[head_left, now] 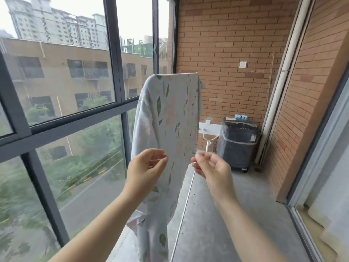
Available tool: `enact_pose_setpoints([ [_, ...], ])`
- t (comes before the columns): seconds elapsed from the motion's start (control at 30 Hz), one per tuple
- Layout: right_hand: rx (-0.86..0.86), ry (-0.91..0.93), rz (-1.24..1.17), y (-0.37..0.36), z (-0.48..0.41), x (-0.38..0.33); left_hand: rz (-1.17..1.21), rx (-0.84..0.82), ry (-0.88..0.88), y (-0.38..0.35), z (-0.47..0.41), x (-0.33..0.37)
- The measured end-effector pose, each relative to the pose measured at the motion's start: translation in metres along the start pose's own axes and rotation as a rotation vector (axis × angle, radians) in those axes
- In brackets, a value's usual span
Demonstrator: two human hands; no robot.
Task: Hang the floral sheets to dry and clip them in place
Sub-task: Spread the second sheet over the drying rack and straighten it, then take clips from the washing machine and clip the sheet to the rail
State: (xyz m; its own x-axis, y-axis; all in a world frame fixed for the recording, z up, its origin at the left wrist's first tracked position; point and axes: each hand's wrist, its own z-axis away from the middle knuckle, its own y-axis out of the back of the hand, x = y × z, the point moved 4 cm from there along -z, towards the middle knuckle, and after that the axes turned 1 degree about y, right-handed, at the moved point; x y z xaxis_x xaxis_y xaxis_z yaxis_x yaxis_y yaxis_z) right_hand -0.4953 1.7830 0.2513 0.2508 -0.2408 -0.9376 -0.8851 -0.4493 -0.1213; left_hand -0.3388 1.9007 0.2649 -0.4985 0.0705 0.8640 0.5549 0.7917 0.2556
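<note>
Nearest, two bare forearms reach forward at the middle of a narrow balcony. The left hand (146,167) has its fingers curled, thumb and fingertips pinching the front of the pale floral sheet with green leaf and pink prints (175,114). The right hand (211,166) pinches the sheet's right edge between thumb and forefinger. The sheet hangs as a long, narrow strip. Its top is folded over at a straight edge, though what carries it there cannot be told, and its lower end trails down past the wrists. A thin white cord (182,214) rises from the bottom of the view to just under the right hand. The grey concrete floor (226,214) runs open between the dark grey window frame (117,53) on the left and the grey sliding door track (302,214) on the right. In the far right corner stands a dark grey washing machine under a clear cover (238,146), lid down, with small pale blue items (241,116) on top, too small to make out. Behind it is the orange brick wall (226,44).
</note>
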Motion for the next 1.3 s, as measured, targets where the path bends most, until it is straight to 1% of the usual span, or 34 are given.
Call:
enact_pose_setpoints([
  [0.17,-0.042,-0.002,-0.015,-0.005,-0.028,0.0,-0.062,0.047,0.008,-0.005,-0.011,-0.005],
  [0.3,-0.109,0.006,0.0,0.002,-0.059,0.008,-0.082,0.127,0.004,-0.02,-0.029,-0.002],
  [0.6,-0.197,0.001,-0.082,0.026,-0.147,0.023,-0.119,0.217,0.02,-0.079,-0.079,0.004],
  [0.83,-0.168,-0.003,-0.075,0.044,-0.233,0.048,-0.13,0.19,0.016,-0.136,-0.145,-0.009],
  [1.03,-0.121,0.017,-0.035,0.064,-0.307,0.064,-0.106,0.107,-0.025,-0.194,-0.22,-0.023],
  [1.17,-0.053,0.045,0.015,0.098,-0.364,0.073,-0.046,0.022,-0.039,-0.253,-0.274,-0.025],
  [1.3,-0.012,0.049,0.051,0.145,-0.427,0.093,-0.003,-0.056,-0.048,-0.329,-0.318,-0.027],
])
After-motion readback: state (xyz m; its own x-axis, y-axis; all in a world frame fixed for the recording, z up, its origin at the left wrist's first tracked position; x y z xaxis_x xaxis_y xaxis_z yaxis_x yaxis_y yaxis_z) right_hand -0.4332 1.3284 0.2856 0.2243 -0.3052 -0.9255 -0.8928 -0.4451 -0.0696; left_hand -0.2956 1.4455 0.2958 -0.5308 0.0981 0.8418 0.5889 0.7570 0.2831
